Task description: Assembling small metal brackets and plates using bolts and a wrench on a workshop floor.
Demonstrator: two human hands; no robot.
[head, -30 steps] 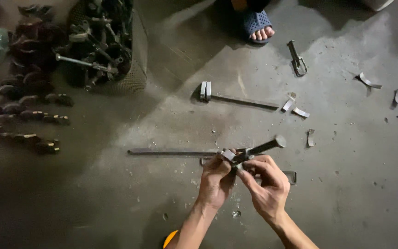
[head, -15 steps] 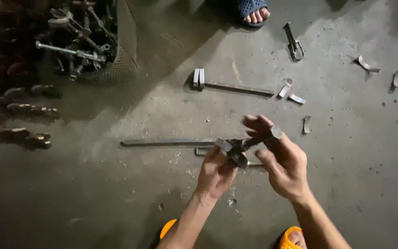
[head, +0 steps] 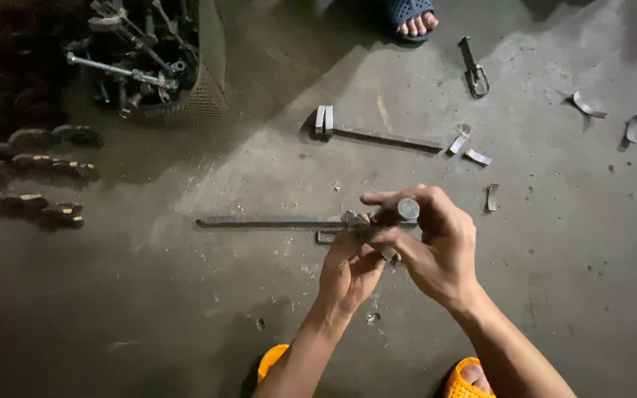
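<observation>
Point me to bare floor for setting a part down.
Bare concrete lies lower left, below the long rod and left of the left hand, and lower right past the right hand. Crowded: basket top left, metal scraps upper right.

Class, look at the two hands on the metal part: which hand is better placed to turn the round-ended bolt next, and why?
Probably the right hand: its fingers already wrap the round-ended bolt, while the left hand steadies the metal bracket from below.
</observation>
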